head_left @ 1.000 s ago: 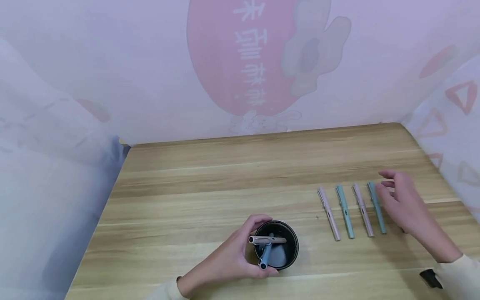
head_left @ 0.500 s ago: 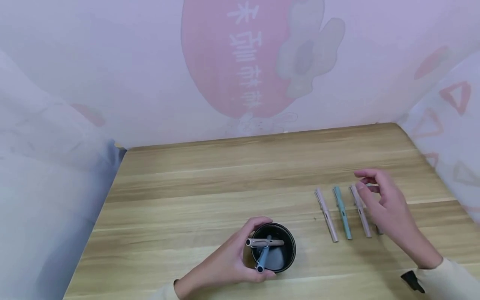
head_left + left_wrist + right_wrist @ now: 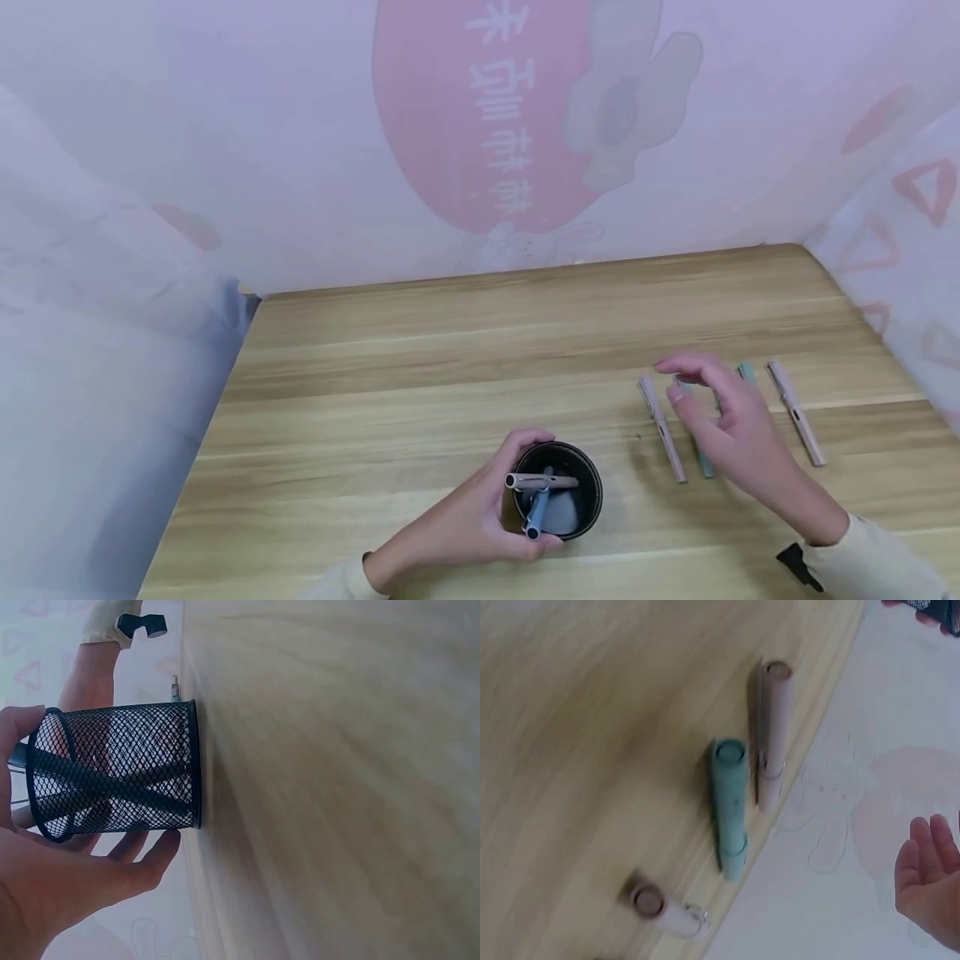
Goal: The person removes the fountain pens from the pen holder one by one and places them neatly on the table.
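A black mesh pen holder point(image 3: 592, 492) stands upright on the table, and my left hand point(image 3: 476, 512) grips it from the left, thumb and fingers around its side. Inside lean a pinkish-brown pen point(image 3: 542, 482) and a blue pen point(image 3: 537, 508). My right hand point(image 3: 735, 421) hovers over a row of several capped pens, thumb and forefinger apart, holding nothing visible. A pink pen point(image 3: 663, 433) lies left of it and another pink pen point(image 3: 797, 412) to its right. It partly covers the pens between; in the right wrist view a teal pen point(image 3: 731, 806) shows among them.
The wood-grain table point(image 3: 420, 350) extends behind and left of the holder. A pale printed curtain point(image 3: 300, 150) borders the back and sides. A black item point(image 3: 798, 567) sits at the right sleeve cuff.
My right hand has moved left along the row, uncovering the pink pen at the right end. My left hand still holds the pen holder in about the same place.
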The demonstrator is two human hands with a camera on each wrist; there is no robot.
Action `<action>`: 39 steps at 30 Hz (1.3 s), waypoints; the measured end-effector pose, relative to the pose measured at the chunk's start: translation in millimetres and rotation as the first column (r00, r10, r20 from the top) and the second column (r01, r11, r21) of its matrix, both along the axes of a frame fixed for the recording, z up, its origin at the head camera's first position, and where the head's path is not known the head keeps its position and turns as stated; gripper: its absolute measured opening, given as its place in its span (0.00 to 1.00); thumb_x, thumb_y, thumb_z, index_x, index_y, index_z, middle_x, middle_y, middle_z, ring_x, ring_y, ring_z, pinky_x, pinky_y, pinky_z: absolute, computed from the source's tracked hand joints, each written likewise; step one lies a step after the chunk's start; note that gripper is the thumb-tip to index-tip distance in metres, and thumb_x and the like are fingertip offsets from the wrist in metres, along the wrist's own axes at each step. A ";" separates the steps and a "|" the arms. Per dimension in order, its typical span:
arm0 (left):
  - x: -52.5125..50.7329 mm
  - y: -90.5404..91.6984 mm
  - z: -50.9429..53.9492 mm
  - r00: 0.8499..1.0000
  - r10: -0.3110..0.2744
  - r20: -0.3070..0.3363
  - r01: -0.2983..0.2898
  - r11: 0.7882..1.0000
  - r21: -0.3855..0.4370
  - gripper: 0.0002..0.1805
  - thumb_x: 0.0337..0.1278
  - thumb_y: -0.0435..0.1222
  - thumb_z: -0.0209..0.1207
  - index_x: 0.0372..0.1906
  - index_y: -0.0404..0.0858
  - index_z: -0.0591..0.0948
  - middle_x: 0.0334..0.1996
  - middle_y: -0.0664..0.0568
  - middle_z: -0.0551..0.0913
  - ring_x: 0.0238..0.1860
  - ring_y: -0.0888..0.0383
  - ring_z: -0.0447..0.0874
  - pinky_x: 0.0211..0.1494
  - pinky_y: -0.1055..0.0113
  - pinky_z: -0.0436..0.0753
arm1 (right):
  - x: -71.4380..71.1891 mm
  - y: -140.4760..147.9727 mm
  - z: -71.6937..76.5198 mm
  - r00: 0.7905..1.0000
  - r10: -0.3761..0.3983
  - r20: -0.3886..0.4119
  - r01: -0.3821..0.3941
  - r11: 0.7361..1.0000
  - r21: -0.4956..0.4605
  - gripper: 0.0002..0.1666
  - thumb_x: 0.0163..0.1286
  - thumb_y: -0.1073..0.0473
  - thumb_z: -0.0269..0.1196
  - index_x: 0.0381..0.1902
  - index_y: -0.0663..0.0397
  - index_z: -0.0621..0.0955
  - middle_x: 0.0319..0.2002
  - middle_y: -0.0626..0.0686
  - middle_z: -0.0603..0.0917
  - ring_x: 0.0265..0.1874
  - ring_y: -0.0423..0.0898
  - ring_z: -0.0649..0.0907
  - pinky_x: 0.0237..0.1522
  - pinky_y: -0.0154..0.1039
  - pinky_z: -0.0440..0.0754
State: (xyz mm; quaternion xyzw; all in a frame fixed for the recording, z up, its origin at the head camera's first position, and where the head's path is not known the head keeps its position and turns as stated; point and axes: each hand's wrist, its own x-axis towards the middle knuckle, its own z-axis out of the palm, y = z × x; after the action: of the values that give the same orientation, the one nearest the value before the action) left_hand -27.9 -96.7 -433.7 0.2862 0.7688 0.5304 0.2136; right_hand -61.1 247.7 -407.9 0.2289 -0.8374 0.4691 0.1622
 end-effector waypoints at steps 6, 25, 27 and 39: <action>1.3 1.0 0.0 1.000 -0.013 0.028 0.012 1.000 0.010 0.52 0.61 0.49 0.78 0.81 0.65 0.56 0.75 0.64 0.70 0.74 0.55 0.71 0.76 0.49 0.72 | 9.6 -21.7 2.4 0.994 0.104 0.026 -0.104 0.994 -0.016 0.24 0.71 0.79 0.65 0.61 0.55 0.84 0.57 0.49 0.87 0.56 0.43 0.83 0.60 0.32 0.78; 0.0 -1.0 -0.2 0.996 -0.049 0.072 0.045 0.997 0.058 0.51 0.64 0.48 0.77 0.83 0.59 0.57 0.72 0.58 0.76 0.70 0.56 0.75 0.74 0.52 0.74 | 28.2 -77.3 -2.3 0.930 0.361 0.071 -0.347 0.925 -0.152 0.23 0.70 0.78 0.69 0.58 0.54 0.83 0.51 0.51 0.87 0.48 0.47 0.88 0.51 0.40 0.88; -0.3 -0.9 0.1 0.996 -0.053 0.068 0.048 0.997 0.065 0.50 0.64 0.48 0.77 0.82 0.59 0.57 0.72 0.59 0.76 0.69 0.57 0.76 0.73 0.53 0.75 | 28.4 -81.4 -2.3 0.924 0.379 0.049 -0.367 0.916 -0.163 0.23 0.70 0.78 0.68 0.58 0.54 0.83 0.51 0.52 0.87 0.49 0.48 0.88 0.51 0.41 0.89; -0.8 -6.5 2.1 0.997 -0.047 0.057 0.043 0.997 0.063 0.49 0.63 0.48 0.77 0.80 0.64 0.58 0.71 0.56 0.76 0.67 0.57 0.78 0.73 0.56 0.74 | 30.9 -105.6 -5.4 0.927 0.373 0.032 -0.371 0.927 -0.064 0.21 0.73 0.70 0.72 0.59 0.50 0.83 0.53 0.48 0.88 0.50 0.44 0.87 0.53 0.41 0.86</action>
State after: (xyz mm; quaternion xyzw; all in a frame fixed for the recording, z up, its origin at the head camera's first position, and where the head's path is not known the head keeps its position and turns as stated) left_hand -28.7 -103.2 -431.6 0.2943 0.7391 0.5569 0.2388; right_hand -30.2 142.0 -413.4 0.3684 -0.7686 0.5198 0.0584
